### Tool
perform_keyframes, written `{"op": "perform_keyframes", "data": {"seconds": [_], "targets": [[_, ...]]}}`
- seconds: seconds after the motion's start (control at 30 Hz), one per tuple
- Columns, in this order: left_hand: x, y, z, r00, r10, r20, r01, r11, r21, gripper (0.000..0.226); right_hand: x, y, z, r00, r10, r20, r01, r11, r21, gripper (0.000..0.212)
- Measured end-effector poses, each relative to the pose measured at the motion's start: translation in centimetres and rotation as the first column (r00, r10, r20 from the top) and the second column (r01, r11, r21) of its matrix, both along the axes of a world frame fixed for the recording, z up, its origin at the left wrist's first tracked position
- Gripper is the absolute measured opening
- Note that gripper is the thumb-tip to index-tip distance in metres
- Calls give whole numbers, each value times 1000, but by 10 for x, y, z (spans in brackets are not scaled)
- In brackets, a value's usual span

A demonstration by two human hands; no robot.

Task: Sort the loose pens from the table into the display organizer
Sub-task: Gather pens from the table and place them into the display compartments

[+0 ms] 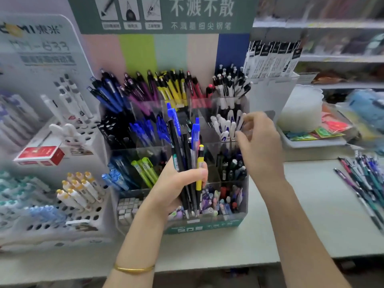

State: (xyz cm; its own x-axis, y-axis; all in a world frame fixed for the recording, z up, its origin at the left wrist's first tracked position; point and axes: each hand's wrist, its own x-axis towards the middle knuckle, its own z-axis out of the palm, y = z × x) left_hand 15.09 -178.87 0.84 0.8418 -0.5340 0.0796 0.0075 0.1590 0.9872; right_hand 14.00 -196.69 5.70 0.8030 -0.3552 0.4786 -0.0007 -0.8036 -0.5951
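Pens (188, 163), gripped upright in left hand (176, 188), screen display organizer (207, 226) middle bays. Right hand (259, 146) curls beside white pens (224, 125), hold unclear. Loose pens (365, 183) lie along table (311, 204) right edge.

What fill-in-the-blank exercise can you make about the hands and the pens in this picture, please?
1. The left hand grips a bundle of ____.
2. The bracelet on the left wrist is ____ in colour.
3. The loose pens lie on the table on the person's ____ side.
Missing words: pens; gold; right.
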Motion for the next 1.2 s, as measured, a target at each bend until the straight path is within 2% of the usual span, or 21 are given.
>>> {"op": "perform_keyframes", "data": {"seconds": [0.03,0.07,0.1,0.17,0.23,0.3,0.4,0.47,0.6,0.7,0.8,0.9,0.97,1.2], "targets": [[-3,4,-2,999,-27,-32,26,1000,-11,33,-9,10,2,998,32,61,-36,998,52,16],[-6,7,-4,996,-54,-74,51,998,-36,36,-15,20,5,991,106,81,-118,979,164,10],[-9,11,-7,990,-78,-116,70,995,-65,39,-18,31,8,975,215,57,-221,920,322,5],[-15,18,-10,980,-118,-157,103,989,-102,41,-18,47,10,899,435,-59,-337,770,541,15],[-20,25,-12,970,-158,-183,129,979,-159,37,-14,57,6,805,578,-136,-401,698,593,24],[-23,32,-12,960,-177,-216,135,971,-195,32,-11,64,1,794,600,-97,-410,646,644,19],[-24,44,-12,968,-151,-199,132,986,-104,19,1,67,1,835,550,38,-395,549,737,21],[-25,50,-12,971,-145,-189,138,989,-49,17,11,67,7,827,555,85,-408,491,769,25],[-29,58,-10,970,-127,-206,132,991,8,19,24,72,10,743,669,-29,-431,511,744,23],[-28,62,-9,966,-83,-244,94,995,36,28,27,73,13,644,756,-115,-452,498,740,23],[-26,63,-8,975,-20,-222,41,995,91,31,30,73,16,587,803,-103,-522,473,710,15],[-22,60,-4,990,127,-58,-107,958,266,30,30,73,17,644,765,-14,-563,487,668,15],[-18,58,1,977,213,25,-209,921,328,30,28,75,16,688,723,58,-562,481,672,17],[-18,54,1,925,346,155,-379,862,336,35,30,78,11,835,489,250,-514,533,673,17]]}}
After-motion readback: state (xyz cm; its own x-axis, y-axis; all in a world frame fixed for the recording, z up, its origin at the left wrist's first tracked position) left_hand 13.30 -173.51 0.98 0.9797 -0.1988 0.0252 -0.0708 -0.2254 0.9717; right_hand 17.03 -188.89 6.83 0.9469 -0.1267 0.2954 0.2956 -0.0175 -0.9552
